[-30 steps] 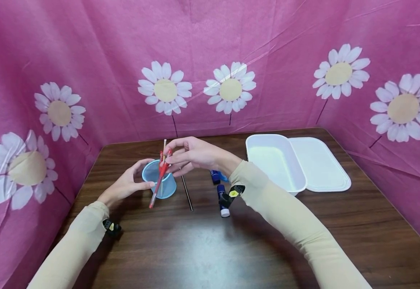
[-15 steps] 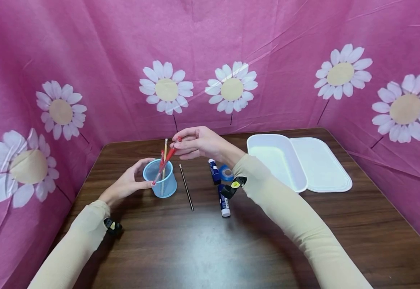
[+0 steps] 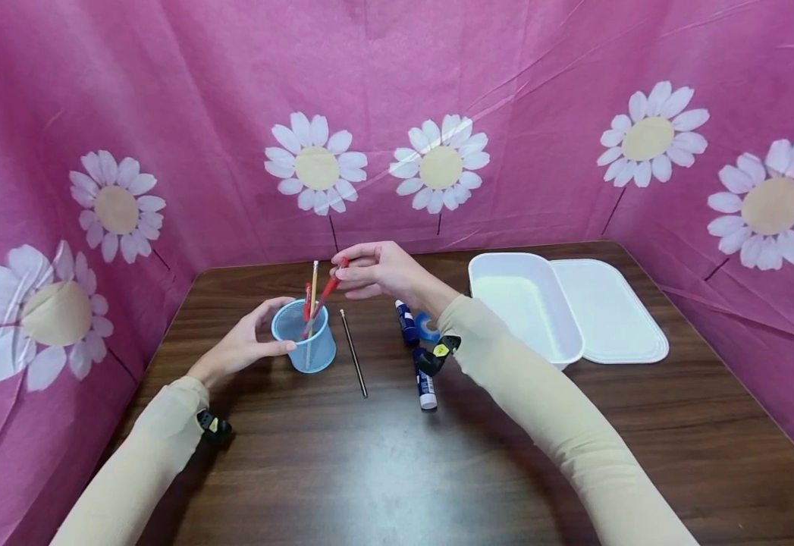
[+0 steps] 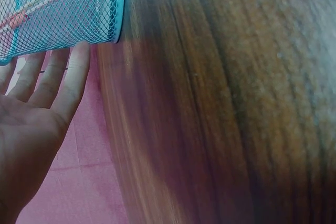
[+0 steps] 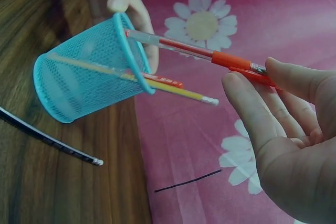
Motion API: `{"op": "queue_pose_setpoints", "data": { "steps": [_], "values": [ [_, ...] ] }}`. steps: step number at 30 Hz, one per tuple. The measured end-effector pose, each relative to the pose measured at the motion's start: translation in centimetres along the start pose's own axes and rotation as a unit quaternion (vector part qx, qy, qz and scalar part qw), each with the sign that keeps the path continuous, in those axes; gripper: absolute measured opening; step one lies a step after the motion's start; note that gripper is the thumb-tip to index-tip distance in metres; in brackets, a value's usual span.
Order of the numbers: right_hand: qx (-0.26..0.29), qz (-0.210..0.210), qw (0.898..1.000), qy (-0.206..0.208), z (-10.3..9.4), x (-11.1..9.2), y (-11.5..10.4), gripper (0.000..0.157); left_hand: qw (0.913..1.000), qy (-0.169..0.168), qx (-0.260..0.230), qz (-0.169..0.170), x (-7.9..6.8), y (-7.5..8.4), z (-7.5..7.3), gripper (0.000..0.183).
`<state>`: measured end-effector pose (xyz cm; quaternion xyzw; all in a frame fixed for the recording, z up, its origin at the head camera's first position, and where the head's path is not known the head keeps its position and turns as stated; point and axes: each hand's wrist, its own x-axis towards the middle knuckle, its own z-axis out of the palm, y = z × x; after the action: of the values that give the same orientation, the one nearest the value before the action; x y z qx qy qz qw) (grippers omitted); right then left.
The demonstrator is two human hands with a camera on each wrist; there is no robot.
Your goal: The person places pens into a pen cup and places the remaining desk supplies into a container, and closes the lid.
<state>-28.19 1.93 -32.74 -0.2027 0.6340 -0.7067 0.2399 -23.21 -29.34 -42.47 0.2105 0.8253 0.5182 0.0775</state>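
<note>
My left hand holds a light-blue mesh pen cup at its left side, thumb near the rim in front and fingers behind. In the cup lean a yellow pencil with a white end and a red pen. Above and right of the cup, my right hand pinches a second red pen near its upper end. That pen slants down to the left, its clear lower end at the cup's mouth. A dark pencil lies on the table just right of the cup.
Two blue glue sticks with white ends and a blue tape roll lie under the right forearm, partly hidden. At the right stand a white plastic tub and its flat lid. A pink flowered cloth hangs behind the wooden table.
My right hand has lifted up and right, drawing the red pen apart from the other; that second pen now stands in the cup. Then its pen dips into the cup's mouth. The left hand stays put.
</note>
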Motion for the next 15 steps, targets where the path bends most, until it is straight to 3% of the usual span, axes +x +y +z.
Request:
{"op": "queue_pose_setpoints", "data": {
  "steps": [15],
  "values": [
    [-0.034,0.002,0.999,0.002,0.7,0.8,2.3,0.032,1.0,-0.002,0.002,-0.005,-0.1,0.0,0.1,0.074]
  ]
}}
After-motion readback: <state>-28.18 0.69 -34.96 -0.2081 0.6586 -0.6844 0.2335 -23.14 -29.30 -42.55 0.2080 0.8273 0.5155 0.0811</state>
